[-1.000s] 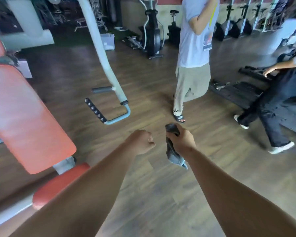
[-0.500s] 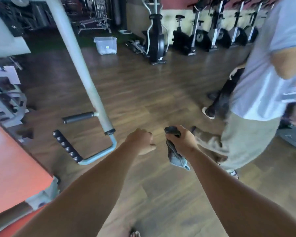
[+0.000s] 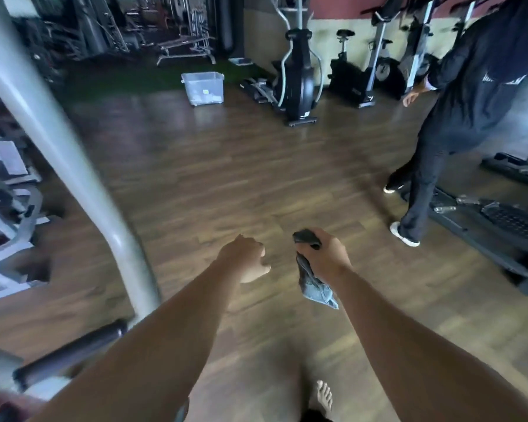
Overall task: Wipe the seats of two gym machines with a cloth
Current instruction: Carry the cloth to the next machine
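The cloth (image 3: 314, 287) is a small grey-blue rag, bunched and creased. A dark wad of it pokes out above the right hand (image 3: 325, 255) and a paler tail hangs below the wrist, over the wooden floor (image 3: 226, 184) and well apart from any machine. The right fingers are clamped round its middle. The left hand (image 3: 244, 258), just left of it, is curled into a fist with nothing in it.

The whole view is smeared by motion. A pale grey machine arm (image 3: 58, 141) slants across the left and is cut off at the top edge. Its black grip (image 3: 70, 357) is half hidden behind the left forearm. A red sliver in the near left corner is too blurred to tell as a seat. A bare foot (image 3: 323, 397) is cut off by the near edge.

Compared with half a second ago, the large red pad has left the view and the person in the pale shirt is gone. A person in dark clothes (image 3: 457, 117) now fills the far right. The hold on the cloth is unchanged.
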Motion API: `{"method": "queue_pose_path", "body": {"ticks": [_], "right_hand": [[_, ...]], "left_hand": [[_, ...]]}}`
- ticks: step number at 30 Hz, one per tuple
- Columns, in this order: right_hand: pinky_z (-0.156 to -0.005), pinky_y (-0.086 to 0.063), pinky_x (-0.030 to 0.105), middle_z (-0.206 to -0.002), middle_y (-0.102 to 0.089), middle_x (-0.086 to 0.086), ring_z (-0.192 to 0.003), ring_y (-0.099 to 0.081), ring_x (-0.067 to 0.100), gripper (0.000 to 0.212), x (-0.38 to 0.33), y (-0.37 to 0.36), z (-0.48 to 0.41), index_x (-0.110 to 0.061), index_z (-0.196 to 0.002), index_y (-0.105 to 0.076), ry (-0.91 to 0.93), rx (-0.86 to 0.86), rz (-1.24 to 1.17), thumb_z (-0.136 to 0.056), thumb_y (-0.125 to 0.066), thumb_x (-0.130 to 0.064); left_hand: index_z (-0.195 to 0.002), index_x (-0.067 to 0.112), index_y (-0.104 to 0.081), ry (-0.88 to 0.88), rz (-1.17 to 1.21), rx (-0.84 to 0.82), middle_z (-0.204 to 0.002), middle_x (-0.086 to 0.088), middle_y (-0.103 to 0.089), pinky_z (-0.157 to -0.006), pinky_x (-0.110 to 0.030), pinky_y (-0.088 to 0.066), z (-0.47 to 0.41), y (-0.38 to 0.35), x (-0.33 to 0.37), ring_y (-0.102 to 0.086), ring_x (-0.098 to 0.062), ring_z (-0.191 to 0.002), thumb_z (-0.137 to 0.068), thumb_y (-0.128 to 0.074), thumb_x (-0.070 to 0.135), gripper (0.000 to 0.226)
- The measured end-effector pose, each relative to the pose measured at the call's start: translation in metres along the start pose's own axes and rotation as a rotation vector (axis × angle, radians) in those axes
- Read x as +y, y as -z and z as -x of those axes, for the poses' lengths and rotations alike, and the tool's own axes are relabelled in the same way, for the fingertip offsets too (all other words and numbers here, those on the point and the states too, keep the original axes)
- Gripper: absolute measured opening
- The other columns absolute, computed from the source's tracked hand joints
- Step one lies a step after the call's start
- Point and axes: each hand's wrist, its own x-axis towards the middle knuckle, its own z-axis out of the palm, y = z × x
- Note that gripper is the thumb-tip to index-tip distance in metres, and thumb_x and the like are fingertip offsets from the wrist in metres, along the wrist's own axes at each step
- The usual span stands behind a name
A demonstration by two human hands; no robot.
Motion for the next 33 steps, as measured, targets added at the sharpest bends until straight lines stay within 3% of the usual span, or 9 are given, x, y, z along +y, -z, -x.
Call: {"method": "queue_pose_path", "body": {"ticks": [3,7,9,11,14,19,24,29,33], "right_hand": [[-0.07,-0.047,0.022,-0.099,-0.072,-0.003,-0.09,-0.067,0.017,0.027,0.005,-0.004,-0.089,-0.029,-0.117,-0.067,0.06,-0.062,-0.014,-0.09,-0.069,-0.03],[-0.074,-0.054,0.032,-0.096,-0.07,-0.003,-0.085,-0.065,0.016,0.017,-0.013,-0.004,-0.204,-0.029,-0.113,-0.065,0.173,-0.175,0.036,-0.096,-0.064,-0.028],[-0.059,-0.047,0.013,-0.084,-0.066,-0.007,-0.072,-0.061,0.006,0.013,-0.03,-0.007,-0.257,-0.025,-0.109,-0.065,0.195,-0.218,0.038,-0.097,-0.062,-0.021],[-0.051,-0.04,0.005,-0.081,-0.065,-0.014,-0.07,-0.06,0.001,0.014,-0.048,-0.016,-0.307,-0.027,-0.106,-0.066,0.227,-0.239,0.053,-0.095,-0.064,-0.019],[-0.058,-0.037,0.002,-0.082,-0.065,-0.024,-0.078,-0.061,0.002,0.018,-0.071,-0.045,-0.379,-0.038,-0.102,-0.066,0.274,-0.258,0.059,-0.089,-0.071,-0.027],[-0.074,-0.041,0.02,-0.087,-0.068,-0.017,-0.09,-0.065,0.009,0.017,-0.107,-0.117,-0.497,-0.04,-0.099,-0.068,0.313,-0.257,0.073,-0.085,-0.074,-0.031],[-0.065,-0.036,0.0,-0.086,-0.066,-0.014,-0.083,-0.059,0.004,0.016,-0.161,-0.188,-0.608,-0.034,-0.099,-0.068,0.357,-0.306,0.045,-0.088,-0.073,-0.023],[-0.065,-0.041,0.014,-0.082,-0.067,-0.017,-0.079,-0.064,0.003,0.013,-0.212,-0.248,-0.719,-0.036,-0.09,-0.065,0.352,-0.392,0.006,-0.089,-0.071,-0.025],[-0.059,-0.043,0.011,-0.08,-0.065,-0.007,-0.063,-0.061,-0.01,0.009,-0.245,-0.299,-0.816,-0.013,-0.097,-0.066,0.341,-0.464,-0.064,-0.092,-0.068,-0.007]], "left_hand": [[-0.133,0.017,-0.064,0.041,-0.037,0.015,-0.133,-0.006,-0.064,-0.087,-0.036,-0.049,-0.075,0.019,-0.012,-0.057,-0.028,-0.122,-0.098,-0.057,0.047,0.046],[-0.146,0.026,-0.055,0.155,0.005,0.003,-0.149,-0.004,-0.054,-0.109,-0.044,-0.046,-0.165,0.06,-0.031,-0.046,-0.028,-0.14,-0.099,-0.058,0.05,0.054],[-0.146,0.028,-0.055,0.189,0.044,0.019,-0.149,-0.003,-0.053,-0.11,-0.044,-0.044,-0.202,0.08,-0.045,-0.044,-0.027,-0.141,-0.098,-0.058,0.05,0.053],[-0.145,0.028,-0.056,0.217,0.045,0.035,-0.148,-0.003,-0.054,-0.11,-0.042,-0.043,-0.237,0.096,-0.066,-0.045,-0.027,-0.139,-0.099,-0.057,0.051,0.052],[-0.142,0.025,-0.058,0.276,0.044,0.069,-0.145,-0.005,-0.056,-0.108,-0.043,-0.046,-0.291,0.116,-0.107,-0.048,-0.029,-0.136,-0.098,-0.055,0.05,0.05],[-0.143,0.029,-0.057,0.358,0.065,0.095,-0.147,-0.001,-0.056,-0.11,-0.042,-0.044,-0.382,0.144,-0.196,-0.047,-0.026,-0.137,-0.097,-0.056,0.054,0.052],[-0.138,0.028,-0.062,0.413,0.084,0.105,-0.143,-0.004,-0.059,-0.113,-0.042,-0.044,-0.465,0.186,-0.298,-0.048,-0.028,-0.138,-0.095,-0.06,0.054,0.05],[-0.141,0.03,-0.06,0.471,0.114,0.095,-0.148,-0.001,-0.056,-0.114,-0.042,-0.045,-0.54,0.232,-0.381,-0.048,-0.026,-0.141,-0.094,-0.06,0.053,0.052],[-0.142,0.031,-0.057,0.552,0.154,0.111,-0.151,0.001,-0.053,-0.113,-0.046,-0.045,-0.611,0.261,-0.445,-0.043,-0.025,-0.145,-0.094,-0.059,0.052,0.052]]}}
